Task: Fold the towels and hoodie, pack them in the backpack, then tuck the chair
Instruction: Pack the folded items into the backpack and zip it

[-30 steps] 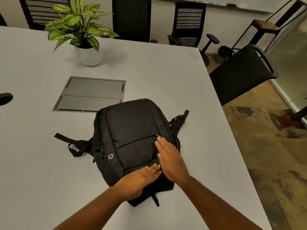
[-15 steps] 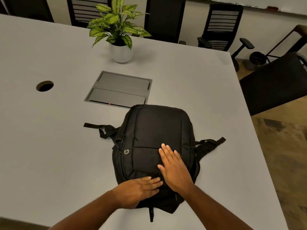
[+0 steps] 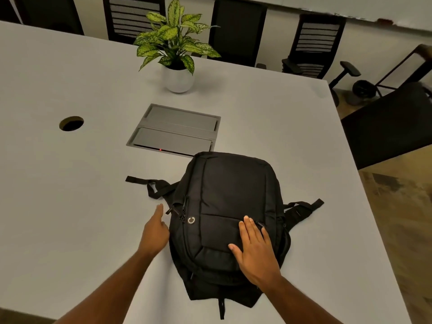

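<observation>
The backpack (image 3: 230, 206) lies flat on the grey table (image 3: 70, 206), front panel up, toward the 5 o'clock part of the view, its zips drawn closed as far as can be seen. One strap (image 3: 149, 185) trails off it toward 9 o'clock, another strap (image 3: 304, 206) toward 3 o'clock, both on the tabletop. The right hand (image 3: 254, 249) rests flat on the front pocket, fingers straight and slightly spread, palm down, gripping nothing. The left hand (image 3: 155, 232) sits just beside the bag's 9 o'clock edge, edge-on to the camera with the thumb up; its fingers look loose and hold nothing, though whether they touch the bag's side cannot be told.

At 12 o'clock from the bag, nearly touching its top edge, is a grey cable hatch (image 3: 174, 130) set into the table. Beyond that stands a potted plant (image 3: 176, 52) in a white pot. A round cable hole (image 3: 71, 123) is at about 10 o'clock. A dark chair (image 3: 388, 122) stands off the table's edge at 2 o'clock, and more chairs line the far side.
</observation>
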`<control>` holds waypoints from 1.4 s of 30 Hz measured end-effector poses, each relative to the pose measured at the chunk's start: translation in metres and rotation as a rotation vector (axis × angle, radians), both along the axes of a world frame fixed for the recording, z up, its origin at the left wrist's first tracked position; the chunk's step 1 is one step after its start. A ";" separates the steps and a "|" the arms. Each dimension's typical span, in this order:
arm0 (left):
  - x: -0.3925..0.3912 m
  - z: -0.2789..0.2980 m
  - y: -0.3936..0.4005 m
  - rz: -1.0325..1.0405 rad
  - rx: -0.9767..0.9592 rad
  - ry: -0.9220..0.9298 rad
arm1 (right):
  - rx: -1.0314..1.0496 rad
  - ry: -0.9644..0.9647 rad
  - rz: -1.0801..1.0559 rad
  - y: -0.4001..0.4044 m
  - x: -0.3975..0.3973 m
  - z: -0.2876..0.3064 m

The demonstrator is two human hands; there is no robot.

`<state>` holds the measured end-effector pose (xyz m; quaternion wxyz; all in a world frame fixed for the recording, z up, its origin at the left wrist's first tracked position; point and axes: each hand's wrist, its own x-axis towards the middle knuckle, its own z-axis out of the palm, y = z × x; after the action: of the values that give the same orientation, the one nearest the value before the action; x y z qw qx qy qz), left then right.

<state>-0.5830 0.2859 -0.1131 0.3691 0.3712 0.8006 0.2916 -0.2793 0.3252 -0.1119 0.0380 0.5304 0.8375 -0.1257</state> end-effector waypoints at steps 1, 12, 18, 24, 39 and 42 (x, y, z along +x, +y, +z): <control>-0.004 -0.001 0.008 -0.049 -0.021 -0.020 | 0.010 0.001 -0.017 -0.002 0.000 0.000; 0.029 -0.004 0.042 -0.322 0.023 0.088 | -0.026 -0.061 -0.143 -0.033 0.024 0.002; 0.026 -0.008 0.046 -0.251 0.054 0.161 | -0.042 -0.084 -0.151 -0.031 0.024 0.012; 0.019 -0.005 0.042 -0.174 0.096 0.195 | 0.042 -0.023 -0.101 -0.027 0.002 0.024; 0.005 -0.016 0.005 -0.214 0.162 0.355 | -0.073 -0.116 0.173 -0.012 -0.036 0.015; 0.010 -0.021 -0.014 -0.229 0.172 0.355 | -0.089 -0.131 0.168 -0.012 -0.038 0.016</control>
<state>-0.5731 0.2721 -0.1342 0.2201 0.5353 0.7778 0.2450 -0.3171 0.3133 -0.0964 0.1266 0.4631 0.8684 -0.1243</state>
